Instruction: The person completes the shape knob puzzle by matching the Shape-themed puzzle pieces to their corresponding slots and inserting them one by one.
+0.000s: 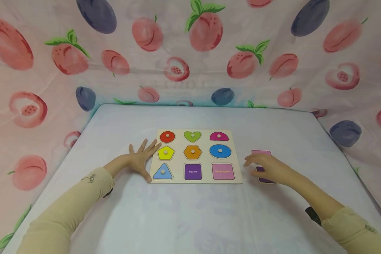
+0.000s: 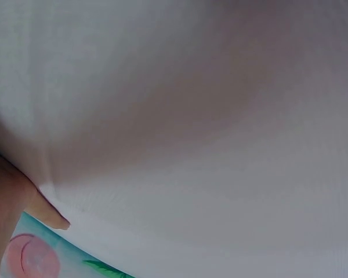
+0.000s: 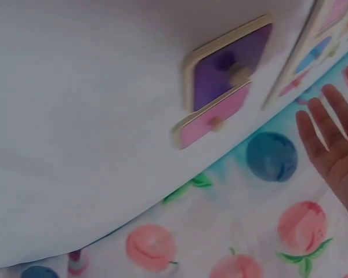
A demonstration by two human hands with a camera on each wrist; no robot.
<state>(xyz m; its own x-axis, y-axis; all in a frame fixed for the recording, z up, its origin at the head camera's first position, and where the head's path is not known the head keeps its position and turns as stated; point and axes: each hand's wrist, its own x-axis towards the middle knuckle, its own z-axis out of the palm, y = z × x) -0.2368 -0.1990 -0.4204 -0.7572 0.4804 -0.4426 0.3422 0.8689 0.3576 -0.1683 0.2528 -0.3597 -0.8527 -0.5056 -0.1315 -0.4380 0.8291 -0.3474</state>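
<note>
A wooden shape puzzle board (image 1: 177, 176) lies flat on the white-covered table. Several knobbed pieces fill its upper two rows and the lower-left spot; the purple "Square" and pink "Rectangular" spots show their printed words. My left hand (image 1: 141, 158) spreads its fingers along the board's left edge, touching it. Over two loose pieces right of the board hovers my right hand (image 1: 270, 167), holding nothing. Beneath it lie a purple square piece (image 3: 235, 58) and a pink rectangular piece (image 3: 211, 119), both knob up and partly covered in the head view. The left wrist view catches only part of the left hand (image 2: 17, 202).
A peach-print cloth (image 1: 177, 46) hangs behind the table and at both sides. White cloth (image 1: 193, 218) covers the tabletop in front of the board. Dark wrist straps show at both sleeves.
</note>
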